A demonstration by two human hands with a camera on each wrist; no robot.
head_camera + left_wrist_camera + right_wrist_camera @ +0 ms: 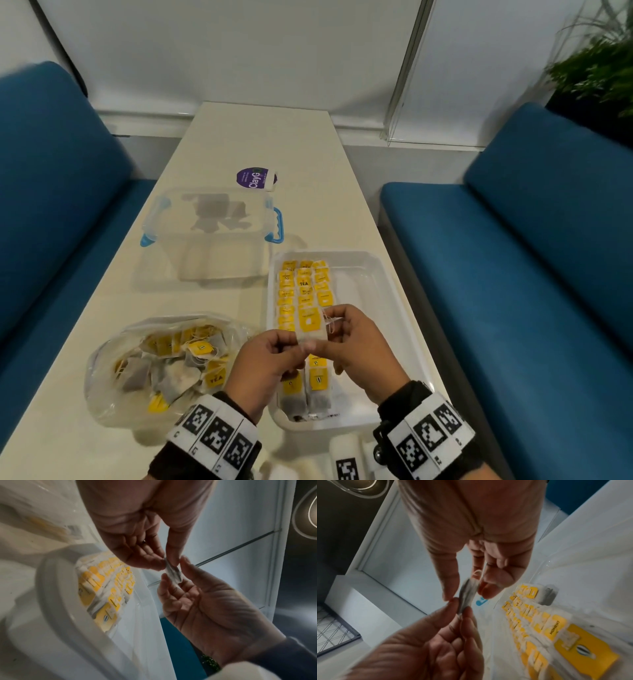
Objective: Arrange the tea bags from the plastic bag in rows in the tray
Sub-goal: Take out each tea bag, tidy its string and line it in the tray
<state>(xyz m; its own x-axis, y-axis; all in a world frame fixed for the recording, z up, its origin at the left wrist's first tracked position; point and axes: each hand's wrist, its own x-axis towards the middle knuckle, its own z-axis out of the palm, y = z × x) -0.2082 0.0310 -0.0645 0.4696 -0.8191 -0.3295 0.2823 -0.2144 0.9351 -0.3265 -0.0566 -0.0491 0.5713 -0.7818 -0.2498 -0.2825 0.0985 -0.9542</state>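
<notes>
A tea bag (310, 323) with a yellow tag is held up over the near part of the white tray (376, 308). My left hand (294, 342) pinches its lower edge and my right hand (329, 328) pinches its right side by the string. The wrist views show the bag edge-on (173, 573) (467, 597) between thumbs and fingers of both hands (164, 562) (465, 593). Rows of tea bags (305, 287) fill the tray's left side, with more (308, 387) at its near end. The plastic bag (164, 363) with several tea bags lies to the left.
A clear plastic box with blue clips (212, 226) stands behind the tray and the bag, and a purple round label (256, 178) lies beyond it. Blue sofas flank the narrow table (239, 137). White marker blocks (346, 459) sit at the table's near edge.
</notes>
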